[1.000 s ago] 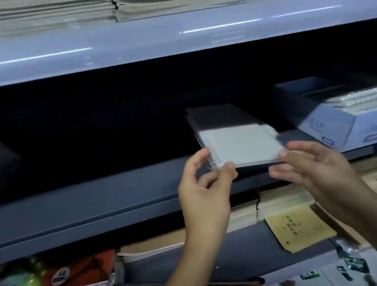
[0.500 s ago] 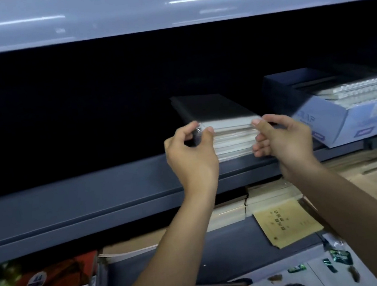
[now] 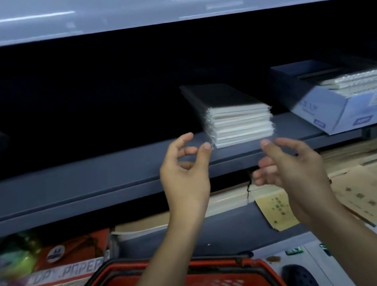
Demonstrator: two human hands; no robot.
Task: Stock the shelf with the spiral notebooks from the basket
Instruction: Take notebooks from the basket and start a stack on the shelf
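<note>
Spiral notebooks: a wrapped stack (image 3: pixel 232 117) with a dark top cover lies flat on the grey shelf (image 3: pixel 91 180), near its front edge, spirals to the left.
Left hand (image 3: pixel 184 175): empty, fingers loosely curled, thumb and forefinger apart, just below and left of the stack, not touching it.
Right hand (image 3: pixel 292 167): empty, fingers relaxed and spread, blurred, just below the stack's right corner.
Basket (image 3: pixel 202 284): red with black handles, at the bottom beneath the forearms; contents hard to tell.
Right of stack: an open pale blue box (image 3: pixel 342 106) holding spiral-bound pads.
Lower shelf: brown paper pads (image 3: pixel 276 208) and a red copy-paper pack (image 3: pixel 72 253).
</note>
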